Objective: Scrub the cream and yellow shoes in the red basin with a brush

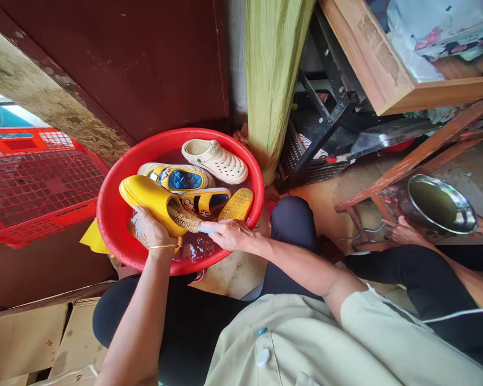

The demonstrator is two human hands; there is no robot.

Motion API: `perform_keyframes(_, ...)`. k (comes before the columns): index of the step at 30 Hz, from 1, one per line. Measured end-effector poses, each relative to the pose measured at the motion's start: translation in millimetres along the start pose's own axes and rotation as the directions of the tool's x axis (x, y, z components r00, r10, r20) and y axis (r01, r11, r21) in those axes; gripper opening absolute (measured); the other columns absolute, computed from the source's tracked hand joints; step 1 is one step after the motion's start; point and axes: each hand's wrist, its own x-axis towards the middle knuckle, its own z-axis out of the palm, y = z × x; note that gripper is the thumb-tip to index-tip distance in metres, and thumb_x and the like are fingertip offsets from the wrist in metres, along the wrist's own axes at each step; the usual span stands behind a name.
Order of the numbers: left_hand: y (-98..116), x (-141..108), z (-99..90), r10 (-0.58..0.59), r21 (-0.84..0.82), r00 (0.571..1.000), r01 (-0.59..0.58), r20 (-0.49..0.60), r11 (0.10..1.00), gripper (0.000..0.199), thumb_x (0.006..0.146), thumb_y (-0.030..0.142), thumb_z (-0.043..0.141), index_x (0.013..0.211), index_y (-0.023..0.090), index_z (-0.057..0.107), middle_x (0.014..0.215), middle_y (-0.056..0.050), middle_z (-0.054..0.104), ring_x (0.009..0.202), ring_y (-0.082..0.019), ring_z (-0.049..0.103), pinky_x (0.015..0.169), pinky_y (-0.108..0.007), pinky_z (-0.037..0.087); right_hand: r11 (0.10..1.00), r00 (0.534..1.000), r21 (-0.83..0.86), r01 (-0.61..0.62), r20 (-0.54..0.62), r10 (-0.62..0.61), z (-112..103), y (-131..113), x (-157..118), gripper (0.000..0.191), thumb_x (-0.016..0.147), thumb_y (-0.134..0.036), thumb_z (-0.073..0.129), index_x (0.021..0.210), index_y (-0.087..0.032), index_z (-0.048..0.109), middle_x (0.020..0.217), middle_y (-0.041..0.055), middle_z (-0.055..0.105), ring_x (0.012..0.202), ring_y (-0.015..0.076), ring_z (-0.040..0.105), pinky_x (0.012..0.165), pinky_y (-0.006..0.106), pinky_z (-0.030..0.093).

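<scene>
My left hand [151,228] grips a yellow clog [151,198] from below, over the left part of a red basin [104,214] of water. In my right hand [235,234] is the light blue handle of a scrub brush [187,220], its tan bristles at the clog's opening. Around them in the basin lie a white clog [221,163], a blue and yellow slip-on shoe [185,179], another yellow shoe with a printed pattern [201,202] and a yellow sole [237,206]. Part of the left hand's fingers is hidden by the clog.
A red plastic crate [36,187] stands at the left. Behind the basin are a dark red panel [145,69] and a green cloth-like column [276,80]. At the right, another person's hands are by a metal bowl [443,203] of liquid, near a wooden frame [410,161].
</scene>
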Motion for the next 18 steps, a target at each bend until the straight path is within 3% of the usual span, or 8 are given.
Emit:
perform_keyframes(2,-1.7,-8.3,10.0,0.093,-0.027,0.983,-0.099,-0.159,0.995,0.053,0.103,0.064,0.037,0.126,0.025,0.065,0.13,-0.004,0.072,0.132,-0.019,0.062,0.114,-0.038,0.05,0.999,0.999,0.052,0.004,-0.04,-0.002,6.4,-3.5,14.2,0.044,0.101,-0.029,0.055,0.144,-0.028,0.062,0.117,0.0034,0.079,0.104,0.0199,0.074,0.092,0.029,0.056)
perform_keyframes(6,-3.8,-18.6,21.9,-0.049,-0.048,0.982,0.041,-0.184,0.998,0.057,0.105,0.062,0.033,0.125,0.019,0.065,0.127,-0.01,0.071,0.118,-0.02,0.069,0.107,-0.04,0.054,0.991,0.997,0.129,0.045,-0.061,-0.037,11.9,-6.8,30.2,0.044,0.101,-0.024,0.053,0.144,-0.027,0.063,0.124,0.0032,0.077,0.111,0.0193,0.073,0.098,0.028,0.054)
perform_keyframes(8,-4.0,-17.6,19.5,-0.072,-0.042,0.982,0.066,-0.175,0.997,0.059,0.104,0.064,0.035,0.124,0.018,0.066,0.126,-0.011,0.071,0.115,-0.021,0.07,0.106,-0.041,0.055,0.988,0.998,0.142,0.054,-0.03,-0.05,8.1,-6.4,29.1,0.046,0.099,-0.023,0.054,0.144,-0.028,0.062,0.125,0.0031,0.077,0.111,0.0203,0.073,0.097,0.029,0.055)
perform_keyframes(11,-3.0,-11.6,9.4,-0.009,-0.005,0.982,0.008,-0.19,1.0,0.059,0.102,0.065,0.038,0.125,0.019,0.066,0.125,-0.011,0.071,0.116,-0.021,0.069,0.106,-0.04,0.055,0.989,0.997,0.136,0.057,0.046,-0.064,-3.4,-4.1,19.2,0.05,0.097,-0.023,0.057,0.146,-0.03,0.061,0.125,0.0014,0.077,0.108,0.0213,0.074,0.096,0.03,0.056)
perform_keyframes(18,3.5,-1.5,-2.8,0.111,0.222,0.917,-0.025,-0.383,0.975,0.056,0.102,0.062,0.041,0.124,0.017,0.066,0.129,-0.012,0.069,0.119,-0.021,0.068,0.106,-0.036,0.054,0.998,0.974,0.067,0.018,0.225,-0.032,-32.4,6.2,-7.8,0.052,0.094,-0.022,0.058,0.143,-0.038,0.064,0.125,-0.0042,0.077,0.107,0.0191,0.074,0.095,0.027,0.054)
